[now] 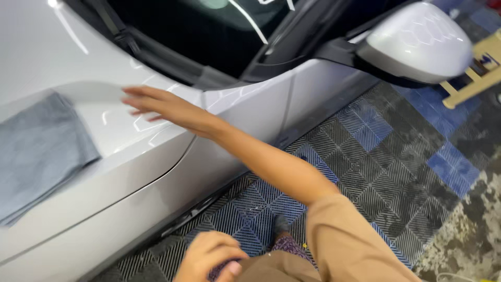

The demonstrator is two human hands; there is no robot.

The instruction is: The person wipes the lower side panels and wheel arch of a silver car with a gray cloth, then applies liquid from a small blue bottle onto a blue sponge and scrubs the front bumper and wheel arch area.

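Note:
My right hand [162, 107] reaches out over the silver car's fender [156, 156], just below the windscreen corner. Its fingers are stretched and apart, slightly blurred, and hold nothing. A folded grey microfibre cloth [42, 151] lies on the hood to the left of that hand, apart from it. My left hand [209, 256] sits low at the bottom of the view, fingers curled in against dark patterned fabric by my knee. A tan sleeve [349, 245] covers my right upper arm.
The car's side mirror [417, 44] juts out at upper right. Wiper arms [112, 26] lie along the dark windscreen. The floor is black and blue grid tiles [376, 156], with mottled flooring at right. A pale wooden frame [480, 73] stands behind the mirror.

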